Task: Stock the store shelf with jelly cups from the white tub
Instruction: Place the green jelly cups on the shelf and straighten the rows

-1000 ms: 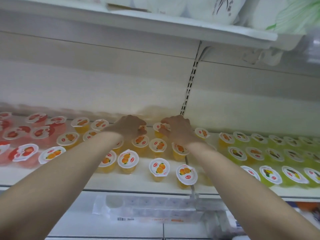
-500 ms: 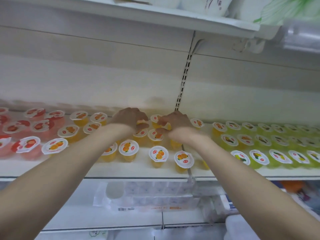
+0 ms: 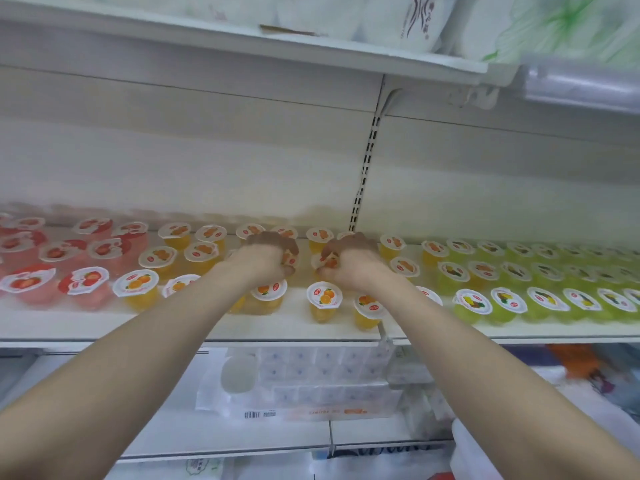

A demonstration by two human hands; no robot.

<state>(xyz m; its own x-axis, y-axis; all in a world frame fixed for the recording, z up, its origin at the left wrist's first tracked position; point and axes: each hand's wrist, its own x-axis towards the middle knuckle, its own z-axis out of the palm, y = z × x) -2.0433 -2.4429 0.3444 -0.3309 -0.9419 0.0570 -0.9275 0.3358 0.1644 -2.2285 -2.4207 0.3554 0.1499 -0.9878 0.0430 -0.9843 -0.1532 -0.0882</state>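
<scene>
Small clear jelly cups with round white foil lids, standing upright in rows on the white shelf [image 3: 277, 329]. Orange jelly cups [image 3: 324, 304] with an orange-fruit print on the lid, filling the middle stretch under and around both hands. Red jelly cups [image 3: 85, 285] with a strawberry print, well off to the left of the left hand. Green jelly cups [image 3: 472, 304] with a yellow-fruit print, beyond the right hand to the right.

Left hand [image 3: 268, 259] reached deep over the shelf, back of the hand up, fingers curled down and closed round an orange cup [image 3: 289, 259], its lid edge peeking out at the fingertips. Right hand [image 3: 349, 263] close beside it, likewise curled, pinching another orange cup [image 3: 327, 262] whose lid shows between thumb and fingers. Both held cups in the second row back, almost touching each other in the narrow gap between the two hands. Hard to tell whether either cup is lifted or resting on the shelf.

Nearer than the hands, a front row of orange cups just below the wrists; farther than the knuckles, a back row along the rear wall. Slotted upright strip [image 3: 362, 188] rising from just behind the right hand. Below both forearms, a lower shelf with a clear plastic-wrapped pack [image 3: 311, 386]. Above, an upper shelf carrying white wrapped bundles [image 3: 398, 19].
</scene>
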